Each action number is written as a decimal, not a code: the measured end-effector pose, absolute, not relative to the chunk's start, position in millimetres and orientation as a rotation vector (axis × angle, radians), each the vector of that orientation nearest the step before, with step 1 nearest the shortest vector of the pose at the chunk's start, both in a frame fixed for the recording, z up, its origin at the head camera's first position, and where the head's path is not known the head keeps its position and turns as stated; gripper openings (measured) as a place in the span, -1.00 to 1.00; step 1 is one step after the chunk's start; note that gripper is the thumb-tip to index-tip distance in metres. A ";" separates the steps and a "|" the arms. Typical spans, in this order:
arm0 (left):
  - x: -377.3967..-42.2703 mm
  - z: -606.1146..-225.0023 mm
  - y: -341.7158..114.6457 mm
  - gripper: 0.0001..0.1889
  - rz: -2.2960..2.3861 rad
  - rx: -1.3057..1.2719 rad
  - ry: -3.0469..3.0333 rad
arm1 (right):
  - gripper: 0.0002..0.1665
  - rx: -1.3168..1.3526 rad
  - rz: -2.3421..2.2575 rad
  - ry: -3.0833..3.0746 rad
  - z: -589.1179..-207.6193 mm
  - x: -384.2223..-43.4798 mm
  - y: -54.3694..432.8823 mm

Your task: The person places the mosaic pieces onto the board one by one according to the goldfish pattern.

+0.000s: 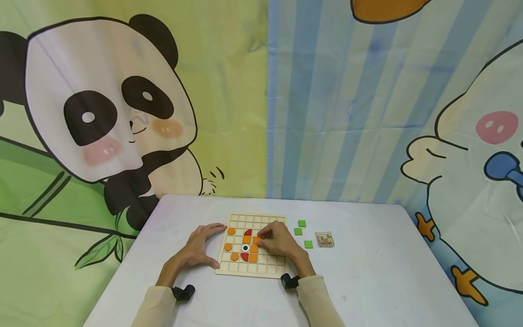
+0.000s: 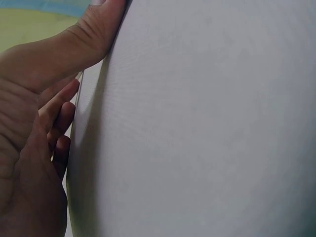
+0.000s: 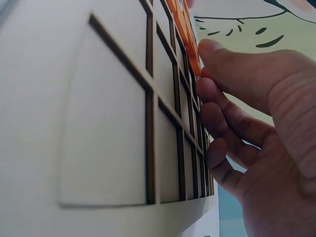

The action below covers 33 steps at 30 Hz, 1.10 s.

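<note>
A wooden grid board (image 1: 271, 268) lies on the table. My right hand (image 1: 279, 240) is over its right half, thumb and forefinger pinching an orange square tile (image 1: 256, 240) at a cell. In the right wrist view these fingertips (image 3: 210, 47) meet the orange tile's edge. Set in the grid are several other orange squares (image 1: 253, 258), a white tile with a black dot (image 1: 245, 248), red quarter-round tiles (image 1: 244, 257) and orange round tiles (image 1: 228, 247). My left hand (image 1: 198, 245) spreads along the board's left edge, thumb at the near corner, fingers farther up, holding no tile.
Green square tiles (image 1: 308, 244) lie right of the board. Beyond them is a small card (image 1: 324, 239) with a printed grid pattern. A white table (image 1: 367, 281) carries everything, and a printed curtain (image 1: 229, 113) hangs behind its far edge.
</note>
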<state>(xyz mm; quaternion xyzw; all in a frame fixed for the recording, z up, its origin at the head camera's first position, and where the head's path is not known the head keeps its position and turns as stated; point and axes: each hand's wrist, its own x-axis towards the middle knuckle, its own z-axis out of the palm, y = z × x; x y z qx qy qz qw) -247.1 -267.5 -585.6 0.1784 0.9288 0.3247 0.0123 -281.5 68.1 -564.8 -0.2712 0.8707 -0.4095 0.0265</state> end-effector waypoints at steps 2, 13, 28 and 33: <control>-247.2 -586.0 -268.0 0.33 1.012 0.551 2.894 | -0.78 -0.853 -1.271 2.690 -564.6 -280.3 68.7; -249.5 -588.2 -268.2 0.33 1.011 0.548 2.886 | -0.85 -0.840 -1.223 2.734 -565.6 -282.9 65.8; -250.0 -586.7 -268.2 0.32 1.009 0.552 2.891 | -0.87 -0.825 -1.224 2.704 -560.6 -283.6 63.3; -250.1 -587.9 -269.0 0.32 1.000 0.554 2.895 | -0.82 -0.807 -1.253 2.697 -560.1 -281.9 67.6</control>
